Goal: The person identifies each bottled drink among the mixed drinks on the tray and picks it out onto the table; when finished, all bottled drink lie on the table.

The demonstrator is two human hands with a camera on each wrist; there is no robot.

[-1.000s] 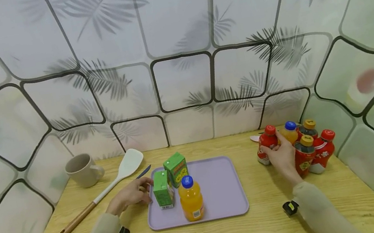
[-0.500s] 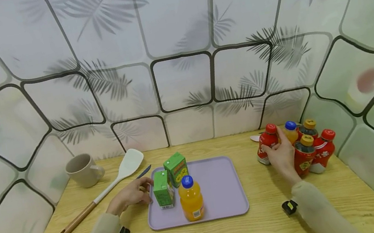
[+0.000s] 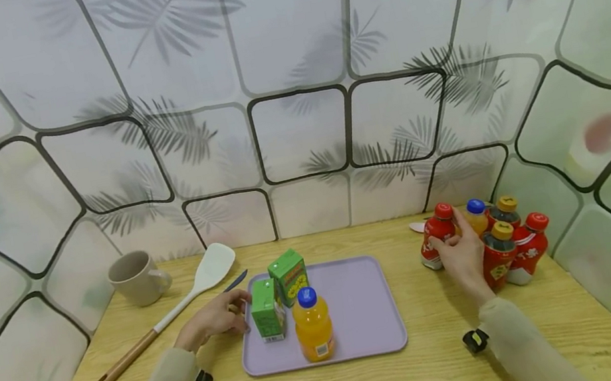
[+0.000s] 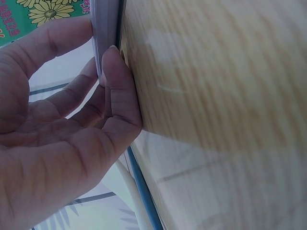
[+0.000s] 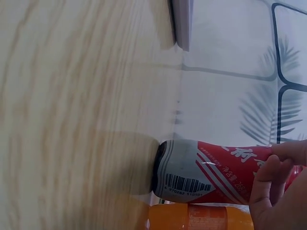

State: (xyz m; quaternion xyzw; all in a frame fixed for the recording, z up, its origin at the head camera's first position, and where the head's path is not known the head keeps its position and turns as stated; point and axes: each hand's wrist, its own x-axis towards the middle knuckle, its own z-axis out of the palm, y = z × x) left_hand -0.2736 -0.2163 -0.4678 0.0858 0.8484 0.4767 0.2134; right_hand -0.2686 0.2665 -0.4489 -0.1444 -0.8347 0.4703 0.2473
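Observation:
My left hand is at the left side of a lilac tray, gripping its rim between thumb and fingers, as the left wrist view shows. On the tray stand two green juice cartons and an orange juice bottle with a blue cap. At the right my right hand holds a red drink bottle by its upper body. In the right wrist view, the bottle's white barcoded base is close over the table, beside another orange juice bottle.
Several bottles crowd right of my right hand, including a dark one with a yellow cap and a red one. A pink utensil tip lies behind. A mug, a white spatula and a blue knife are at the left.
The red bottle in my right hand has shifted very slightly, its cap a touch farther right. My left hand and the tray keep their places.

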